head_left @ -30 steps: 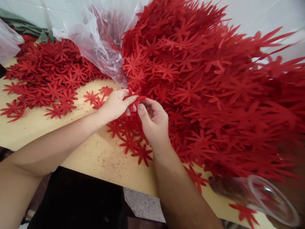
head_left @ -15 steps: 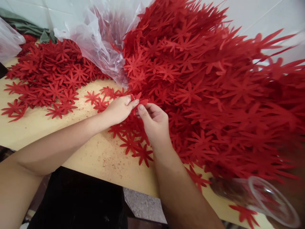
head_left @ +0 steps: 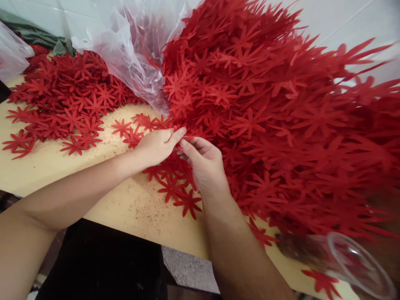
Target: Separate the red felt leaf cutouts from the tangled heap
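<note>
My left hand (head_left: 158,146) and my right hand (head_left: 204,160) meet over the table, fingertips almost touching. Between them is a red flower-shaped cutout (head_left: 188,137) with narrow petals, pinched by both hands and mostly covered by the fingers. The left thumb lies stretched along it, while the right thumb and forefinger grip its near side. Loose red flower cutouts (head_left: 188,203) lie on the table just below the hands. Right beside my right hand rises a big heap of the same red cutouts (head_left: 250,121).
A second pile of red cutouts (head_left: 71,118) spreads on the left of the yellowish table (head_left: 121,212). Crumpled clear plastic bag (head_left: 134,62) stands behind, near a green cloth (head_left: 62,46). A clear plastic cup (head_left: 334,250) lies on its side at the lower right.
My left thumb has slid forward over the cutout, toward the right fingers. The hands are closer together, and less of the red piece shows.
</note>
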`<state>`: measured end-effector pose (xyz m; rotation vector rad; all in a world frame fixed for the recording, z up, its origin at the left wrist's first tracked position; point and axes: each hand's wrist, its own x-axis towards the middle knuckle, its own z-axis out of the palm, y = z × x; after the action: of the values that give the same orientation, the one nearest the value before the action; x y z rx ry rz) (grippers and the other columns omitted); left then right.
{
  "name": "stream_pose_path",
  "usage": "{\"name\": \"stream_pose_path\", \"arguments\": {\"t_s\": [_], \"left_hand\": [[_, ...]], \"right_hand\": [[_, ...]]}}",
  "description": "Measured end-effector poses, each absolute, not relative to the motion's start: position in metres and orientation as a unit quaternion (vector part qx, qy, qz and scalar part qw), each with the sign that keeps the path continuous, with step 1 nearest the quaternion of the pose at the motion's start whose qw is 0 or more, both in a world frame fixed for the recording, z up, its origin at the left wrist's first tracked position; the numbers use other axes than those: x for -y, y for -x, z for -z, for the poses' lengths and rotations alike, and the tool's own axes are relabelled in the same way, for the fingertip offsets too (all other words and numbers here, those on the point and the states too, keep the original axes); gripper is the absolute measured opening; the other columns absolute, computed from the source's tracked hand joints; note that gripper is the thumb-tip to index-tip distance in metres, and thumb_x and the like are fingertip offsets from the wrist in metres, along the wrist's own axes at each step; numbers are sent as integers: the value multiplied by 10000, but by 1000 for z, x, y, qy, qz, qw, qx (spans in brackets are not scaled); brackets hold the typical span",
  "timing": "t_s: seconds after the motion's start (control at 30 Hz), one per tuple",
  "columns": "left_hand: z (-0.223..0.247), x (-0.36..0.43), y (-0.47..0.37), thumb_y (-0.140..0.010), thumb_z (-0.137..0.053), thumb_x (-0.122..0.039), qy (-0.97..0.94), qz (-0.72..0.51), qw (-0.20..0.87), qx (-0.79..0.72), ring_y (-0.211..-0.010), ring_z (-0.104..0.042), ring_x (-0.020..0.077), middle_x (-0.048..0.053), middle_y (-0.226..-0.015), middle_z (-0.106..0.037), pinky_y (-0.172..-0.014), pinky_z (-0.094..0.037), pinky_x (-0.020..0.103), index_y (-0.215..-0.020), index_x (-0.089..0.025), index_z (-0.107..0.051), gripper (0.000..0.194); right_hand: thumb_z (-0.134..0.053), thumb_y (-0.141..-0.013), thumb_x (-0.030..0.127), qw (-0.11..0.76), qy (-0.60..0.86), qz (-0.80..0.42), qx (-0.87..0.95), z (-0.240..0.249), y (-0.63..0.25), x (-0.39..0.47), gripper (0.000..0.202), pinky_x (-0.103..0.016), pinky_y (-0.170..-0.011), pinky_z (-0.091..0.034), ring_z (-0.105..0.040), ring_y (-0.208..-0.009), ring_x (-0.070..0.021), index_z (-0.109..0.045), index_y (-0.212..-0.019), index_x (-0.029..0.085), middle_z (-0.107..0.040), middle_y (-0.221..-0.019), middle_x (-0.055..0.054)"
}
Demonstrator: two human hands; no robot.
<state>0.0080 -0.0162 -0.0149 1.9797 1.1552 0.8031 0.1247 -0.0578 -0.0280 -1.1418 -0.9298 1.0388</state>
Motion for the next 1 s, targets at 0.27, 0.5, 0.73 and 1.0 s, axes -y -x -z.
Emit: {"name": "stream_pose_path", "arguments": {"t_s": [0.27, 0.5, 0.73, 1.0], "left_hand": [[9, 13, -1, -881, -300, -474, -808, -273, 261, -451, -554, -414, 103, -10, -575, -470, -578, -309, 266, -653, -177, -484, 418], [14, 6, -4, -850, -434, -296, -804, -327, 324, -375, -544, -383, 74, -37, -564, -441, -556, -294, 239, -602, -161, -456, 283], [14, 11, -5, -853, -435, -347, -799, -349, 321, -369, -554, -393, 78, -29, -578, -470, -551, -301, 239, -649, -157, -522, 292], [16, 11, -10, -840, -471, -312, -747, -417, 392, -337, -618, -442, 73, -16, -675, -532, -619, -375, 228, -764, -146, -557, 202]], "right_hand": [[-660, -603, 175, 636, 505, -422, 401, 29, -130, 57, 63, -211, -597, -445, -480, -526, -41, -610, -640, 183, -572, -598, 55], [-733, -601, 289, 644, 486, -417, 419, 33, -134, 55, 215, -220, -596, -473, -546, -598, -61, -565, -699, 195, -605, -710, 41], [-753, -568, 414, 659, 534, -353, 395, 32, -134, 55, 321, -219, -550, -466, -522, -511, -60, -538, -649, 190, -586, -584, 49], [-547, -715, 594, 599, 579, -311, 457, 31, -136, 57, 499, -208, -390, -279, -319, -366, -37, -429, -458, 183, -373, -375, 64]]}}
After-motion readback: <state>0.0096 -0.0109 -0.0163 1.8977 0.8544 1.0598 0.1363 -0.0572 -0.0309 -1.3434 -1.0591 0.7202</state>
